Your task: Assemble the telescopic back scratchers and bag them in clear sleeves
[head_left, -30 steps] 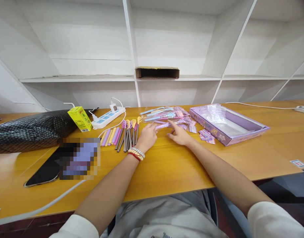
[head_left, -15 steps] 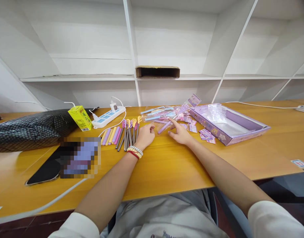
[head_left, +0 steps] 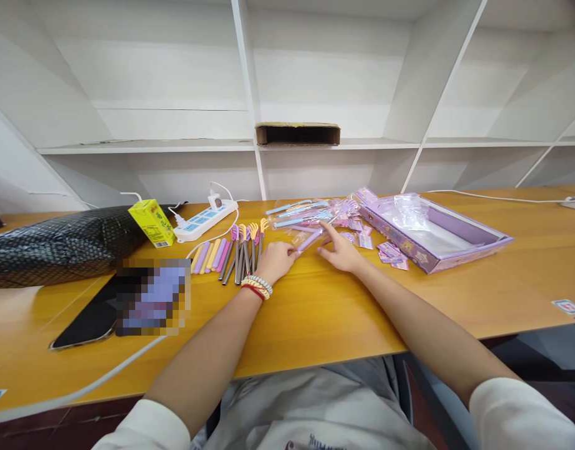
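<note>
A light purple handle (head_left: 308, 241) slants up from the wooden desk, partly inside a clear plastic bag. My left hand (head_left: 279, 257) has its thumb and fingers pinched on the near end of it. My right hand (head_left: 340, 249) touches the far end with its index finger, thumb spread apart. Behind both hands lie several bagged back scratchers (head_left: 300, 215) with blue and purple parts. Left of my left hand is a row of unwrapped metal back scratchers (head_left: 247, 253) with yellow and purple claw heads. Beside them are loose purple and yellow handles (head_left: 209, 256).
An open purple box (head_left: 437, 240) stands at the right, near small printed cards (head_left: 391, 253). On the left are a power strip (head_left: 207, 220), a yellow drink carton (head_left: 152, 224), a black wrapped bundle (head_left: 62, 244) and a phone (head_left: 88, 312). White shelves rise behind.
My left hand has moved slightly right and closed on the end of the purple handle. The printed card on the bag behind has dropped lower. My right hand stays nearly in place.
</note>
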### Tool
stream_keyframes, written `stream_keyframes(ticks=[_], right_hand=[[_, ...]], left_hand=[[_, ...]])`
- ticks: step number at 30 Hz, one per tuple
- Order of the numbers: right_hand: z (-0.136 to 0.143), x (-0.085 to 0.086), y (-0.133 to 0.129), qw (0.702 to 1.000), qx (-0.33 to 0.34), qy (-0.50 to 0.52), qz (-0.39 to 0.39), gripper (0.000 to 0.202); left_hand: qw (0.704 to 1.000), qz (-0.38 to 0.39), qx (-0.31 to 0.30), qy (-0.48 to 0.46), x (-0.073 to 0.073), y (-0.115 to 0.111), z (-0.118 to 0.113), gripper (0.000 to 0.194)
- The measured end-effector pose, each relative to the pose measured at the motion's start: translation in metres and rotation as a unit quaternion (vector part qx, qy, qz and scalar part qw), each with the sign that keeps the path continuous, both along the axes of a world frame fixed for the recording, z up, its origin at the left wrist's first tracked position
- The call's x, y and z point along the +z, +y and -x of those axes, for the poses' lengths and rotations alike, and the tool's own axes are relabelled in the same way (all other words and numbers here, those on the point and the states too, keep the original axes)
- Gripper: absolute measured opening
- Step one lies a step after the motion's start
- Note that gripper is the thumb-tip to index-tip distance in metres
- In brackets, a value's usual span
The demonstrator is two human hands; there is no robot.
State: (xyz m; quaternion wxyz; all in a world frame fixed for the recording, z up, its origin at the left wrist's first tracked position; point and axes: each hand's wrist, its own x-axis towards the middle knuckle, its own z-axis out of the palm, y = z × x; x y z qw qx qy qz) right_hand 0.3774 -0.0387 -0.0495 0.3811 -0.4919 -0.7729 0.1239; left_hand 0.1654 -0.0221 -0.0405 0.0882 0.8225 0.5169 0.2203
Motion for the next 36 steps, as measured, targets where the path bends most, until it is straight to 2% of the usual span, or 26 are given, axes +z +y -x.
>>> stream_keyframes(ticks=[7, 12, 16, 20, 25, 30, 36], right_hand=[[-0.002, -0.001, 0.001, 1.000, 0.009, 0.015, 0.015, 0.078], [-0.003, 0.001, 0.000, 0.999, 0.016, 0.042, 0.030, 0.079], [-0.007, 0.000, 0.005, 0.995, 0.011, 0.087, 0.038, 0.080], [-0.016, -0.002, 0.014, 0.991, -0.009, 0.127, 0.046, 0.078], [-0.025, 0.000, 0.019, 0.985, -0.018, 0.169, 0.029, 0.078], [-0.029, 0.005, 0.018, 0.975, 0.001, 0.222, 0.029, 0.078], [-0.032, 0.004, 0.018, 0.965, 0.010, 0.256, 0.053, 0.081]], left_hand=[[0.997, 0.020, -0.035, -0.060, 0.005, -0.004, -0.003, 0.039], [0.989, 0.024, -0.009, -0.146, 0.009, -0.002, -0.005, 0.034], [0.983, 0.079, 0.017, -0.164, 0.008, 0.003, -0.001, 0.030], [0.989, 0.097, 0.014, -0.109, 0.006, 0.005, 0.003, 0.028], [0.995, 0.063, -0.074, 0.016, 0.009, -0.001, 0.002, 0.024], [0.986, 0.095, -0.129, 0.035, 0.018, -0.009, 0.004, 0.022], [0.981, 0.139, -0.110, 0.076, 0.023, -0.014, 0.006, 0.018]])
